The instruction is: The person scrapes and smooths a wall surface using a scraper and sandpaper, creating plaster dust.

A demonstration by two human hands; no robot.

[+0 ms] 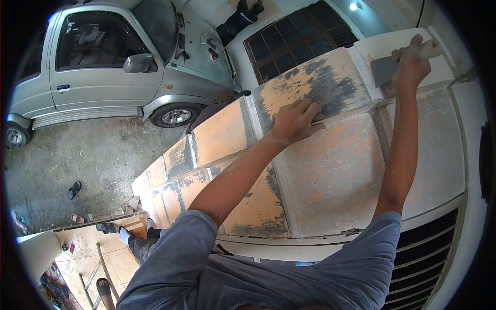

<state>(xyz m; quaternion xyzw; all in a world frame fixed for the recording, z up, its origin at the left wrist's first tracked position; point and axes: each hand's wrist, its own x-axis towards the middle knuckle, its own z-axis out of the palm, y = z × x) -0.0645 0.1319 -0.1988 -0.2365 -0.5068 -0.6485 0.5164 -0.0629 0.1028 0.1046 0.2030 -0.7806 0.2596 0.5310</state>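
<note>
My right hand (412, 64) is closed round the handle of a wide scraper (384, 71), whose flat grey blade lies against the pale panel at the upper right. My left hand (298, 122) rests on the ledge of the panelled surface, its fingers curled; a thin dark edge shows by the fingertips, but what it is cannot be made out. Behind that hand, a panel (336, 88) carries orange paint with dark grey patches. Below the ledge, a large panel (330, 178) is worn to grey with orange traces.
A silver vehicle (103, 88) stands at the left. One person (242, 20) is by the far wall; another's legs (137, 245) show at the lower left, near a ladder (101, 271). Slatted bars (423, 263) lie at the lower right. A sandal (74, 189) is on the floor.
</note>
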